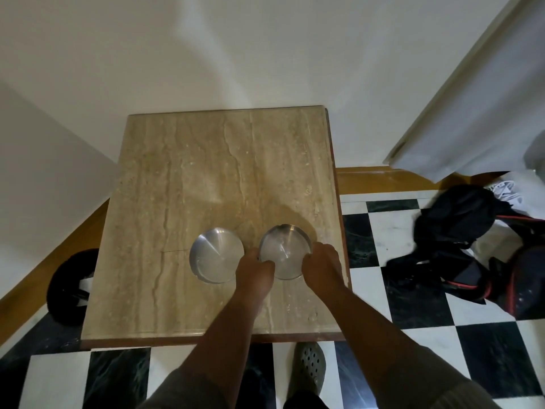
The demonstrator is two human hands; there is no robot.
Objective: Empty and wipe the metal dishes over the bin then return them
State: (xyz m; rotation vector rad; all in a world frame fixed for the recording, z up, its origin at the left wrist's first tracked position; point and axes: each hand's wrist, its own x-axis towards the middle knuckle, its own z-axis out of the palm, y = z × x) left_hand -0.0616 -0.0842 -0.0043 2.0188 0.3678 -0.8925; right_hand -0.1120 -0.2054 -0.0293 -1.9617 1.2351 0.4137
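On a beige marble table (206, 172) over checkered floor tiles (413, 335), left hand (255, 271) and right hand (323, 265) grip the right metal dish (284, 250) near the front edge, beside the left metal dish (216, 255).

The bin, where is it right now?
The black bin stands on the floor at the left of the head view, partly hidden under the stone table's left edge, left of the two metal dishes.

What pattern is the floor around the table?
Black-and-white checkered floor, clearest in the head view at right.
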